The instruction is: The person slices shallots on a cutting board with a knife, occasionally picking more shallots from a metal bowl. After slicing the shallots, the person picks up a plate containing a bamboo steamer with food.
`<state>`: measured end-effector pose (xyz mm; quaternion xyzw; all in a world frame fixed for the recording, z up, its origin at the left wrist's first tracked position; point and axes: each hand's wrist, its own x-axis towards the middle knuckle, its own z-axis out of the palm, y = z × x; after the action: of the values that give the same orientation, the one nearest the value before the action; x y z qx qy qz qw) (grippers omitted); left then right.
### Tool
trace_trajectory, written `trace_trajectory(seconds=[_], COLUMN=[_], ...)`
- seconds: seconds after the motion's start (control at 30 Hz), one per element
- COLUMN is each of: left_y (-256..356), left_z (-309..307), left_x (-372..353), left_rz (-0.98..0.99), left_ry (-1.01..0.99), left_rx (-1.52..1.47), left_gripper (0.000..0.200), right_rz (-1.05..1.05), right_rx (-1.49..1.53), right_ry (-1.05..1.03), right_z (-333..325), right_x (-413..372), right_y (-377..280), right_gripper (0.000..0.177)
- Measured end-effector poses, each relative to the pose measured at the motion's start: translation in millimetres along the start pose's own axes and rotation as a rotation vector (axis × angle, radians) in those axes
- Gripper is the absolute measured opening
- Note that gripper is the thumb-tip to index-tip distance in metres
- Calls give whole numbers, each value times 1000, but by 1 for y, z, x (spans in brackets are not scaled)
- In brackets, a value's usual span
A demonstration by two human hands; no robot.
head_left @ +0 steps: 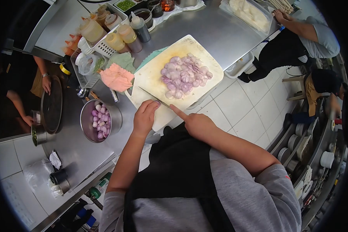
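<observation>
A white cutting board [147, 73] bears a pile of sliced purple onions [183, 73]. My right hand [195, 123] is closed round a knife's handle, its index finger stretched along the top of the knife [152, 95]. The blade points to the upper left across the board. At the board's near left part, my left hand [146, 114] pinches a small purple onion piece [157, 103] beside the blade. Left of that hand, a metal pot [87, 120] holds several whole peeled onions [101, 120].
Pink cloth [117, 77] lies by the board's left corner. Behind it are squeeze bottles [115, 40] and a white basket [104, 48]. A tray [245, 17] stands at the back right. Other people [286, 48] are at the left and right.
</observation>
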<state>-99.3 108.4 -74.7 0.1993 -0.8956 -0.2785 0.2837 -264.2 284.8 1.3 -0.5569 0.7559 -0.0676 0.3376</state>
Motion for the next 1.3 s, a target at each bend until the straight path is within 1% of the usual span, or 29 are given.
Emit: trace_trajectory(seconds=[0.13, 0.27, 0.43, 0.53, 0.6, 0.63, 0.7, 0.83, 0.9, 0.93, 0.97, 1.0, 1.03, 1.1, 1.23, 1.27, 1.3], left_y=[-3, -1, -6, -5, -7, -8, -6, -5, -8, -9, -9, -9, -9, -9, -9, -8, -8], left_z=[-1, 0, 6, 5, 6, 7, 8, 5, 6, 7, 8, 8, 7, 5, 6, 7, 7], left_x=[6, 9, 12, 11, 12, 11, 11, 12, 12, 10, 9, 9, 10, 9, 10, 9, 8], left_rz=[28, 11, 66, 45, 60, 79, 79, 67, 77, 90, 91, 87, 82, 89, 91, 89, 98], left_ry=[-51, -37, -34, -61, -48, -39, -40, -54, -42, -31, -33, -33, -31, -41, -31, -31, -22], left_rx=[-3, -11, 127, 125, 134, 140, 136, 147, 138, 125, 121, 114, 111, 119, 108, 106, 110], left_gripper=[17, 17, 19, 16, 18, 19, 19, 21, 21, 21, 21, 22, 22, 22, 25, 25, 25], right_rz=[14, 26, 24, 11, 50, 50, -2, -6, 44, 48, 19, -12, -13, 11, 57, 20, -21], right_rx=[-34, -48, -70, -118, -178, -177, -96, -97, -128, -124, -116, -112, -116, -117, -136, -118, -101], right_ry=[-12, -39, -8, -3, -91, -93, 16, 20, -78, -79, -17, 47, 50, -16, -81, -6, 71], right_z=[-3, -3, -9, -19, -27, -20, -3, -10, -15, -8, 4, 2, -4, -16, -7, 6, 5], right_x=[1, 2, -8, -27, -35, -30, -14, -21, -29, -24, -12, -6, -9, -21, -18, -8, -1], right_y=[0, -1, 1, -1, -5, -2, 4, -2, -5, -2, 3, 1, 0, -7, -6, 0, -2], right_gripper=[87, 88, 89, 89, 89, 89, 89, 90, 90, 90, 90, 89, 89, 90, 90, 90, 90])
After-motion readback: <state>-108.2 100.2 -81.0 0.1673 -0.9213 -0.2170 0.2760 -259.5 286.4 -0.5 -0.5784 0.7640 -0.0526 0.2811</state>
